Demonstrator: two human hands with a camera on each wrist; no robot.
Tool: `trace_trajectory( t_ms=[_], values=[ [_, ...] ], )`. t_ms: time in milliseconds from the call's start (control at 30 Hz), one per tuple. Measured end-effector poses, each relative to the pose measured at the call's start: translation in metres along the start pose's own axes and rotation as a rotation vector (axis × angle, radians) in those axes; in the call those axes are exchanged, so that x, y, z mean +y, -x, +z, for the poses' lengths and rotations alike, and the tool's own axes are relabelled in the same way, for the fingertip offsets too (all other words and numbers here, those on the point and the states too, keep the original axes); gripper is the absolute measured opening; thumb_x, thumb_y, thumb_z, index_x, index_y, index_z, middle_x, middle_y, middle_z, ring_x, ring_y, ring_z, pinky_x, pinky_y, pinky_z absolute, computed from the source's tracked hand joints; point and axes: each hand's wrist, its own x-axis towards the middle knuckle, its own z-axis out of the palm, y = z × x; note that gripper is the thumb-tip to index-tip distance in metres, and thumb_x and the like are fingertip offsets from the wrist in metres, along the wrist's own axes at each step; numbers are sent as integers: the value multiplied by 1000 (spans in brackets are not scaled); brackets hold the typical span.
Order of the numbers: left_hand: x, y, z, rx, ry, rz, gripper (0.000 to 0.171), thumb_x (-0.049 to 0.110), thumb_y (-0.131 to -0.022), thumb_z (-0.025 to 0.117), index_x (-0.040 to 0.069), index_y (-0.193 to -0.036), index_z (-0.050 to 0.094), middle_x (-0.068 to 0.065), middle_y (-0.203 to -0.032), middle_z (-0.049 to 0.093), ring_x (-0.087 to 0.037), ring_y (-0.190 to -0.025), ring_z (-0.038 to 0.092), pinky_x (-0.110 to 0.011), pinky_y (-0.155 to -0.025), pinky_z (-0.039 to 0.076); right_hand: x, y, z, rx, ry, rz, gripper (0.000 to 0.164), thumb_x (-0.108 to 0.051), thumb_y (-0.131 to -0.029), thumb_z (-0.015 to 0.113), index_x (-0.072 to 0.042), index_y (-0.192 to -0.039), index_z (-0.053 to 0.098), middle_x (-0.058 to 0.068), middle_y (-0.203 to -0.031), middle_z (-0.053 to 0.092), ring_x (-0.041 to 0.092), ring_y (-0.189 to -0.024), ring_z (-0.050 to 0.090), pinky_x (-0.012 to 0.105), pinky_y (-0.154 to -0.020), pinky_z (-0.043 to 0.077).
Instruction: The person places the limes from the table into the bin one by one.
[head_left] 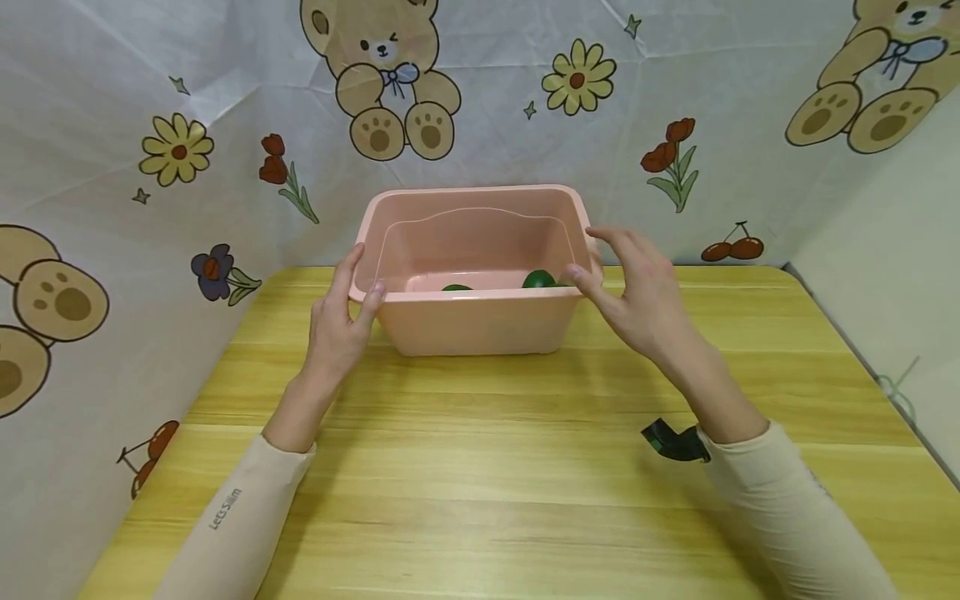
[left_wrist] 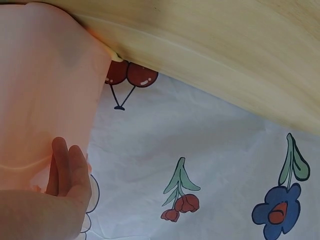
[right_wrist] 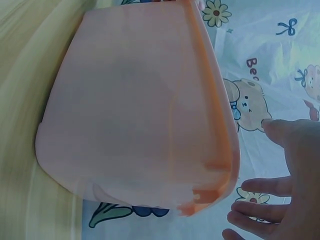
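Observation:
A pink plastic bin [head_left: 480, 325] sits at the back of the table, its mouth facing me. Inside lie round green objects [head_left: 538, 279], mostly hidden by the front wall. My left hand [head_left: 333, 329] is at the bin's left end, thumb by the front corner of the rim and fingers along the outer side; the left wrist view shows these fingers [left_wrist: 60, 165] fairly straight against the wall. My right hand [head_left: 645, 292] is beside the right end with fingers spread. In the right wrist view there is a gap between its fingers [right_wrist: 270, 186] and the rim.
The wooden table [head_left: 480, 467] stretches in front of the bin. Behind it hangs a white cloth [head_left: 487, 50] printed with bears and flowers. A small black device [head_left: 675, 442] juts out from the right sleeve.

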Motion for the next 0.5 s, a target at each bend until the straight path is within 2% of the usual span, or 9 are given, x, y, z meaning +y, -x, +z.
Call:
trace_trajectory(
  t_ms=[167, 267, 500],
  values=[
    [0, 0, 1, -11, -4, -7, 66, 43, -104, 57, 19, -163, 39, -18, -154, 57, -38, -137, 60, -62, -112, 46, 3, 2, -6, -74, 60, 42, 78, -56, -97, 69, -16, -161, 45, 13, -170, 34, 41, -157, 29, 75, -119, 28],
    [1, -1, 1, -17, 1, -10, 66, 42, -104, 57, 19, -163, 39, -17, -155, 56, -37, -137, 60, -61, -113, 46, 7, 4, -8, -120, 107, 37, 85, -59, -97, 68, -21, -165, 36, 12, -175, 23, 43, -159, 23, 78, -117, 27],
    [0, -1, 0, -18, 16, -18, 65, 38, -104, 57, 19, -164, 39, -18, -156, 54, -39, -137, 59, -63, -113, 45, 15, 9, -12, -143, 136, 0, 85, -55, -99, 67, -20, -168, 30, 14, -176, 17, 46, -159, 20, 77, -118, 25]
  ],
)
